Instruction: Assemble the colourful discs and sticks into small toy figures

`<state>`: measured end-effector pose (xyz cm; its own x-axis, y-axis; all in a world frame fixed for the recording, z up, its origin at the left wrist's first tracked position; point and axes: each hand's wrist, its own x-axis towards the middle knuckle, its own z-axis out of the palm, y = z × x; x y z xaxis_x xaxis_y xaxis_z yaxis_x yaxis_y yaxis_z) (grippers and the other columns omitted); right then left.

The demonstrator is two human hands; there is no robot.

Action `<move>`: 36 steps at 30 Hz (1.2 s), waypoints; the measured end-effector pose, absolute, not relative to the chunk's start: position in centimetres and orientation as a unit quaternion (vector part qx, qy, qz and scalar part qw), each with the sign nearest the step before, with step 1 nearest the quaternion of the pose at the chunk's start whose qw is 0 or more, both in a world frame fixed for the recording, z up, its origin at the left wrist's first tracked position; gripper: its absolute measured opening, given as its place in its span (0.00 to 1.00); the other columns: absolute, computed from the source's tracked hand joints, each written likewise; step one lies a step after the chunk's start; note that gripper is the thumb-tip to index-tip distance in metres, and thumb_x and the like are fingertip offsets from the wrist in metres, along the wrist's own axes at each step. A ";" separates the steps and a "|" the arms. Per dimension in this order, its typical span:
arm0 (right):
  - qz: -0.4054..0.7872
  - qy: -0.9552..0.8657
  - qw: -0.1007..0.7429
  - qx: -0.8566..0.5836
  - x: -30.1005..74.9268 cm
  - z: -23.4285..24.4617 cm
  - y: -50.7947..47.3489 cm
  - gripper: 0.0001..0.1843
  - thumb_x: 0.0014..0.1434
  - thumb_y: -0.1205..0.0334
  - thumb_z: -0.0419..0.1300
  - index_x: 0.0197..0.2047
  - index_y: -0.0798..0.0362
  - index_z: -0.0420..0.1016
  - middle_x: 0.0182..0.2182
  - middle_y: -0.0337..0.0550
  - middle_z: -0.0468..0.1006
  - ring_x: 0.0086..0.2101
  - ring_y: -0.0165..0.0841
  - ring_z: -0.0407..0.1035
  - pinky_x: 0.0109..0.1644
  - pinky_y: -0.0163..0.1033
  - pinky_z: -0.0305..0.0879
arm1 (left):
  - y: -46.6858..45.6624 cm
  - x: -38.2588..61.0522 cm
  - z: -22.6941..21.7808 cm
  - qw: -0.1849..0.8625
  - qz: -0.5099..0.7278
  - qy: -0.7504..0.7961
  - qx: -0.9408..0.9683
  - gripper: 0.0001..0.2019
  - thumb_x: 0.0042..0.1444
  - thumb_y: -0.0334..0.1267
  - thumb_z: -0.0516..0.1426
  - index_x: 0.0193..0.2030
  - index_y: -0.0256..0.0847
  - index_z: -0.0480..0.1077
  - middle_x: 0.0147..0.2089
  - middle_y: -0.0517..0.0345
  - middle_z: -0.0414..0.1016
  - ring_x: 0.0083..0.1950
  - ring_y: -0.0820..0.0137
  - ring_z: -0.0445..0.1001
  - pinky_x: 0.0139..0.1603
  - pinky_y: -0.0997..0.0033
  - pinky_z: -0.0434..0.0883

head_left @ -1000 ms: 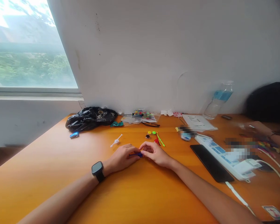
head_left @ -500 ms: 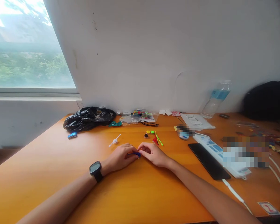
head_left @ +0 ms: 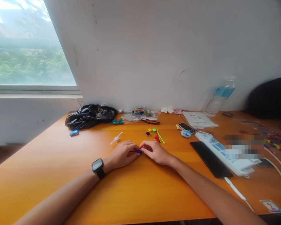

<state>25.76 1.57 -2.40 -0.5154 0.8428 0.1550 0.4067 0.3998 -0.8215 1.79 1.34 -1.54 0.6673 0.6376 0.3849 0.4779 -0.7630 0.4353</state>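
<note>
My left hand (head_left: 123,155), with a black smartwatch on the wrist, and my right hand (head_left: 155,152) rest together on the orange table (head_left: 131,187). Both pinch a small blue plastic piece (head_left: 136,152) between their fingertips. Just beyond my right hand lie small coloured parts (head_left: 154,134): yellow, green and dark discs, a red bit and a green stick. A white stick piece with a round hub (head_left: 116,139) lies a little beyond my left hand.
A black plastic bag (head_left: 90,115) and clear bags of coloured parts (head_left: 140,115) sit by the wall. To the right lie a black phone (head_left: 211,158), a white power strip (head_left: 227,154), papers (head_left: 199,119) and a water bottle (head_left: 219,97).
My hands stay pinched on the blue piece and hardly move. The view shifts slightly. Another person's arm at the far right edge is gone from view.
</note>
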 end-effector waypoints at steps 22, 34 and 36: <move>0.353 -0.782 0.280 -0.431 25.7 -2.5 1.7 0.12 0.67 0.52 0.61 0.43 0.51 0.78 0.28 0.36 0.73 0.29 0.30 0.63 0.32 0.35 0.57 | 1.3 1.8 -1.6 0.057 0.250 0.251 0.933 0.07 0.72 0.40 0.56 0.45 0.43 0.74 0.40 0.55 0.79 0.42 0.66 0.76 0.43 0.67 0.68; 0.388 -0.772 0.289 -0.412 25.6 -3.5 2.4 0.12 0.66 0.51 0.63 0.42 0.52 0.79 0.26 0.35 0.70 0.27 0.29 0.61 0.30 0.35 0.54 | 1.0 2.1 -1.9 -0.024 0.229 0.248 0.941 0.12 0.73 0.44 0.54 0.38 0.43 0.72 0.35 0.55 0.77 0.38 0.65 0.75 0.40 0.63 0.65; 0.417 -0.747 0.306 -0.416 25.7 -3.7 2.7 0.15 0.64 0.49 0.65 0.41 0.53 0.78 0.28 0.36 0.72 0.26 0.29 0.62 0.29 0.35 0.55 | 1.0 2.1 -1.9 -0.012 0.230 0.256 0.939 0.11 0.72 0.44 0.55 0.40 0.43 0.73 0.36 0.55 0.78 0.39 0.65 0.75 0.40 0.63 0.66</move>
<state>25.72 2.66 -3.72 -0.4658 0.8780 0.1101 0.3669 0.3048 -0.8789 2.11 0.96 -1.86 0.7634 0.4747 0.4379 0.4854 -0.8690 0.0959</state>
